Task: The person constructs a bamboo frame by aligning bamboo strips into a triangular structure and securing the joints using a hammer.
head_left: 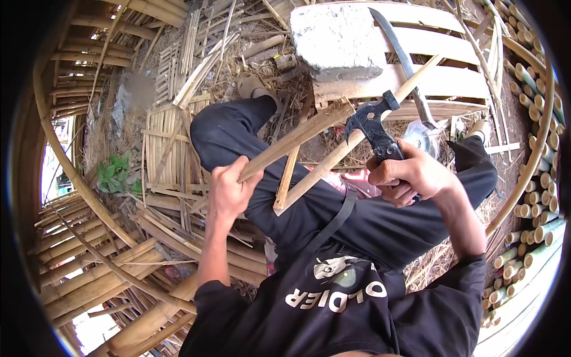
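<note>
My left hand (233, 185) is closed around the lower end of a wooden stick (297, 138), which slants up to the right. In my right hand (410, 174) is a black claw hammer (372, 126), gripped by its handle. The hammer's head is close to the stick's upper end; whether they touch, I cannot tell. A long pale bamboo strip (324, 166) runs diagonally behind the hammer, from over my lap toward the slatted wooden bench. A shorter strip (288, 175) meets its lower end.
On the slatted wooden bench (443, 80) ahead lie a rough white block (336, 38) and a machete (399, 50). Cut bamboo poles (535, 202) are stacked at the right. Slatted bamboo pieces (163, 146) and a small green plant (114, 174) are at the left.
</note>
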The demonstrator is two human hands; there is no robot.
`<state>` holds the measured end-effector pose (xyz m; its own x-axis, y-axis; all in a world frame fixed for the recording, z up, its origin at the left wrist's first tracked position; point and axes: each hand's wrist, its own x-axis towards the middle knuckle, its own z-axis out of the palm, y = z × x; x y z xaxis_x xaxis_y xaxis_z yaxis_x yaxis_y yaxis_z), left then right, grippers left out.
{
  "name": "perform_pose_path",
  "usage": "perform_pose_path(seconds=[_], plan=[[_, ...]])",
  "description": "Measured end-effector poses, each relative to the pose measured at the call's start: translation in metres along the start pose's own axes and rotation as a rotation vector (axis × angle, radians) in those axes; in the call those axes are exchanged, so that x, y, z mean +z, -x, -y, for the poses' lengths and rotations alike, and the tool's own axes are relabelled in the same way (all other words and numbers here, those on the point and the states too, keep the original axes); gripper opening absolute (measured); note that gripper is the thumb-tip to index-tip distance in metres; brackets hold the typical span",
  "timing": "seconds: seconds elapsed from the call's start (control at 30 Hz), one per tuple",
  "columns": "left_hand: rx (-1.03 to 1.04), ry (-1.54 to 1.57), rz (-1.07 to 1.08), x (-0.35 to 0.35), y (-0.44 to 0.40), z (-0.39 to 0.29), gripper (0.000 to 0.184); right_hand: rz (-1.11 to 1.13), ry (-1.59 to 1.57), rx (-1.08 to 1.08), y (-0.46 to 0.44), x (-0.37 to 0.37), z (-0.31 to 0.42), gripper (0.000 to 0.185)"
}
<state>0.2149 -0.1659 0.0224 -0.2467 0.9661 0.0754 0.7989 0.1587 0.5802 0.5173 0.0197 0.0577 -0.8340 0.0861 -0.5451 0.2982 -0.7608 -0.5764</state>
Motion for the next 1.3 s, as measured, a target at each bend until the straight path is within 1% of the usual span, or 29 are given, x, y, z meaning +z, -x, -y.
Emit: perform_pose_path(seconds=[0.03, 0.07, 0.13, 0.17, 0.23, 0.27, 0.3, 0.37, 0.43, 0.5, 0.53, 0.6, 0.63, 0.67, 0.73, 0.77, 0.8, 0.9, 0.97, 1.0, 1.03, 1.1, 1.13, 1.17, 1.2, 1.23, 1.3], plan=[[-0.009, 0.006, 0.008, 0.001, -0.001, 0.004, 0.042, -0.043, 0.041, 0.040, 0.002, 0.003, 0.004, 0.026], [0.014, -0.002, 0.023, 0.002, -0.002, 0.009, 0.042, -0.043, 0.036, 0.053, 0.004, 0.008, 0.006, 0.026], [0.048, 0.002, 0.038, 0.002, -0.005, 0.015, 0.041, -0.175, 0.129, 0.144, 0.006, 0.016, 0.010, 0.022], [0.040, 0.006, 0.040, 0.001, -0.006, 0.018, 0.041, -0.175, 0.128, 0.154, 0.006, 0.017, 0.011, 0.022], [0.106, -0.018, 0.024, 0.000, -0.009, 0.022, 0.040, -0.181, 0.190, 0.162, 0.005, 0.018, 0.014, 0.019], [0.123, -0.045, 0.027, -0.002, -0.011, 0.021, 0.036, -0.178, 0.192, 0.173, 0.005, 0.019, 0.013, 0.019], [0.114, -0.042, 0.022, -0.004, -0.015, 0.023, 0.036, -0.196, 0.236, 0.174, 0.005, 0.019, 0.013, 0.017], [0.239, -0.103, 0.029, -0.005, -0.017, 0.027, 0.032, -0.210, 0.288, 0.195, 0.006, 0.020, 0.012, 0.015], [0.233, -0.100, 0.034, -0.004, -0.016, 0.031, 0.028, -0.262, 0.326, 0.251, 0.010, 0.019, 0.009, 0.010], [0.301, -0.164, 0.012, -0.002, -0.013, 0.035, 0.028, -0.256, 0.336, 0.279, 0.014, 0.016, 0.007, 0.007], [0.294, -0.140, 0.017, -0.001, -0.013, 0.034, 0.030, -0.261, 0.384, 0.260, 0.017, 0.018, 0.012, 0.007], [0.303, -0.127, -0.006, -0.002, -0.012, 0.029, 0.028, -0.347, 0.500, 0.292, 0.017, 0.023, 0.023, 0.005], [0.297, -0.127, -0.004, -0.003, -0.013, 0.028, 0.027, -0.354, 0.597, 0.269, 0.021, 0.021, 0.023, 0.004], [0.328, -0.107, -0.008, -0.001, -0.012, 0.031, 0.025, -0.282, 0.699, 0.186, 0.027, 0.016, 0.017, 0.005], [0.342, -0.118, -0.039, -0.001, -0.014, 0.027, 0.026, -0.298, 0.727, 0.309, 0.030, 0.015, 0.022, 0.021], [0.370, -0.117, -0.044, 0.002, -0.015, 0.024, 0.026, -0.293, 0.738, 0.319, 0.031, 0.008, 0.023, 0.021], [0.379, -0.105, -0.018, 0.003, -0.017, 0.025, 0.026, -0.251, 0.646, 0.342, 0.032, -0.001, 0.020, 0.020], [0.407, -0.083, -0.045, 0.006, -0.016, 0.025, 0.026, -0.262, 0.671, 0.315, 0.042, 0.005, 0.023, 0.016], [0.411, -0.090, -0.029, 0.007, -0.016, 0.024, 0.026, -0.323, 0.724, 0.344, 0.048, 0.008, 0.022, 0.017], [0.419, -0.098, -0.016, 0.008, -0.019, 0.023, 0.025, -0.246, 0.667, 0.356, 0.051, -0.010, 0.020, 0.016], [0.423, -0.096, -0.021, 0.009, -0.022, 0.024, 0.025, -0.251, 0.670, 0.354, 0.052, -0.006, 0.023, 0.016], [0.425, -0.067, -0.019, 0.012, -0.022, 0.024, 0.026, -0.328, 0.784, 0.367, 0.056, 0.003, 0.028, 0.014], [0.421, -0.062, -0.022, 0.013, -0.021, 0.024, 0.026, -0.298, 0.810, 0.328, 0.060, -0.005, 0.024, 0.013], [0.435, -0.065, -0.041, 0.013, -0.019, 0.025, 0.026, -0.298, 0.811, 0.335, 0.064, -0.012, 0.026, 0.013], [0.452, -0.067, -0.061, 0.013, -0.019, 0.025, 0.026, -0.161, 1.026, 0.236, 0.068, -0.018, 0.028, 0.016], [0.449, -0.059, -0.070, 0.013, -0.019, 0.029, 0.026, -0.228, 1.152, 0.275, 0.073, -0.020, 0.027, 0.020], [0.394, -0.211, 0.033, 0.010, -0.017, 0.033, 0.025, -0.357, 1.390, 0.382, 0.082, -0.023, 0.026, 0.029]])
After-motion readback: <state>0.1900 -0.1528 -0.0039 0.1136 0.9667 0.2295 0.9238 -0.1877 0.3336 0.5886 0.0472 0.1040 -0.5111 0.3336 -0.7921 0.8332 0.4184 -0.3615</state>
